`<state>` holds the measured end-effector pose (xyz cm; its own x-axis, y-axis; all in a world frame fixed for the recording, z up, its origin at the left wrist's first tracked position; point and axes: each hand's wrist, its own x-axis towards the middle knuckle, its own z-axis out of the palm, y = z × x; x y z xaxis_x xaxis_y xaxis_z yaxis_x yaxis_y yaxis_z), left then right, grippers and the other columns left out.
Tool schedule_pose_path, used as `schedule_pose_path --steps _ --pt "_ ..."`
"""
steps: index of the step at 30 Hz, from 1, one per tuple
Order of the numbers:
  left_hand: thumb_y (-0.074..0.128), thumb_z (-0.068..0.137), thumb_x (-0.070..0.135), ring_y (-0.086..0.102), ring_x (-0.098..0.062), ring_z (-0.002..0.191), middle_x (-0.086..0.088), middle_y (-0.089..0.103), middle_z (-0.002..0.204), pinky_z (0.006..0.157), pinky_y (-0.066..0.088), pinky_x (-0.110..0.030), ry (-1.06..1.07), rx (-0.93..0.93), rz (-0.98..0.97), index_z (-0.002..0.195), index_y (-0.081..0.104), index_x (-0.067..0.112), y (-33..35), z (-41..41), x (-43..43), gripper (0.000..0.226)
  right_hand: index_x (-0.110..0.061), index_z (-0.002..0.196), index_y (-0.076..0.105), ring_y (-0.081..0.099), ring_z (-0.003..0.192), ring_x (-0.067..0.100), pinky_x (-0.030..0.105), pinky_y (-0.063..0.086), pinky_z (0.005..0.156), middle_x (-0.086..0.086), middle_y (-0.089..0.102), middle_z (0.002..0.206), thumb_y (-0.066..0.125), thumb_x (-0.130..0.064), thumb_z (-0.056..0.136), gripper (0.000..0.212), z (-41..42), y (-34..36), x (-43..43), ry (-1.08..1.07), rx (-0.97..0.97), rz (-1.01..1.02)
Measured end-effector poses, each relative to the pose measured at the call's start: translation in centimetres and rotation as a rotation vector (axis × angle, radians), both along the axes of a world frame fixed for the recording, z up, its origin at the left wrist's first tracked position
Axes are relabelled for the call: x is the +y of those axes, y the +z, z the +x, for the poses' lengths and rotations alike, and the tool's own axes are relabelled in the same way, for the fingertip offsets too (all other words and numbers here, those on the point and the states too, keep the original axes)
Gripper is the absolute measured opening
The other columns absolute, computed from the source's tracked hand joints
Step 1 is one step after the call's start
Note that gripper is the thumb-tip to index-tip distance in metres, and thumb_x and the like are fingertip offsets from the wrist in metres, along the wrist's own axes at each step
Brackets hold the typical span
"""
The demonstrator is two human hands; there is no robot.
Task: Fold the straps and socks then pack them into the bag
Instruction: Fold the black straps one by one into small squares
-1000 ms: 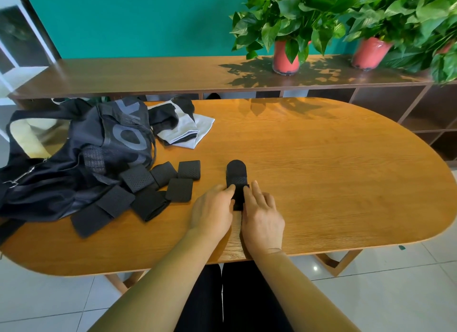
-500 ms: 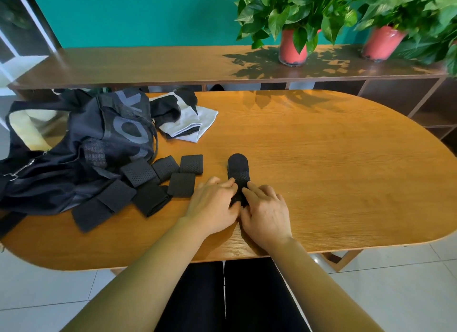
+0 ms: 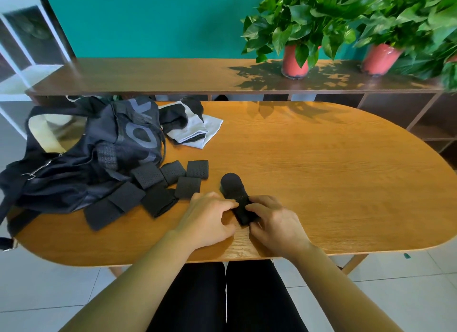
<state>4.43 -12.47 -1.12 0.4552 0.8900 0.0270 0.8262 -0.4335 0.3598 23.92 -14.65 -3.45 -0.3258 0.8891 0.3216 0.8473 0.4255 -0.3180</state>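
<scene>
The left hand [image 3: 207, 219] and right hand [image 3: 275, 223] have gone from lying flat, fingers stretched along the strap [image 3: 232, 185], to curled. Thumb and fingertips of each hand now pinch its near end from either side, and that end has bunched up between them. The far, rounded end lies flat on the table [image 3: 321, 183], to the right of the bag [image 3: 99, 153] and well apart from it. The smoothing looks finished and the fold begun. The fingers cover the near end, so whether it has already turned over is hard to say.

Between the strap and the bag, a cluster of folded straps [image 3: 173, 183] lies against the bag's right and near edge. The socks [image 3: 195, 134], white and black, sit at the bag's far right corner and touch it. The bag's mouth gapes on its left side. By my judgement this is one of the last straps to fold, and all the packing is yet to do.
</scene>
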Motion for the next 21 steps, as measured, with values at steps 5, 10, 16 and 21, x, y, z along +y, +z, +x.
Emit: schedule_pose_path --steps 5,10,16,21 --pt "0.057 0.084 0.056 0.048 -0.011 0.101 0.013 0.061 0.099 0.094 0.034 -0.037 0.051 0.019 0.001 0.12 0.061 0.039 0.4 0.8 0.0 0.04 -0.02 0.099 0.069 0.064 0.085 0.016 0.027 0.052 0.064 -0.005 0.07 0.095 0.048 -0.03 0.079 0.031 -0.5 0.8 0.7 0.0 0.086 -0.003" --pt "0.052 0.095 0.041 0.048 -0.016 0.08 0.01 0.051 0.075 0.079 0.036 -0.036 0.235 -0.126 0.019 0.081 0.06 0.032 -0.8 1.4 0.1 0.019 -0.022 0.114 0.064 0.061 0.084 0.007 0.028 0.052 0.076 -0.005 0.066 0.096 0.062 -0.021 0.087 0.027 -1.2 0.6 1.3 -0.181 0.454 -0.214" --pt "0.055 0.095 0.03 0.043 -0.015 0.062 0.009 0.041 0.062 0.058 0.024 -0.03 0.36 -0.264 -0.022 0.055 0.035 0.028 -1.3 2.3 0.4 0.045 -0.015 0.102 0.07 0.063 0.086 0.016 0.037 0.052 0.08 -0.001 0.07 0.091 0.061 -0.015 0.089 0.015 -2.6 -0.3 2.6 -0.362 0.608 -0.261" --pt "0.057 0.095 0.027 0.037 -0.009 0.053 0.007 0.04 0.058 0.048 0.022 -0.027 0.415 -0.275 -0.037 0.054 0.034 0.025 -1.4 2.6 0.8 0.047 -0.011 0.105 0.07 0.061 0.09 0.02 0.03 0.05 0.078 0.005 0.068 0.1 0.062 -0.018 0.089 0.019 -3.1 -0.5 3.3 -0.414 0.498 -0.216"
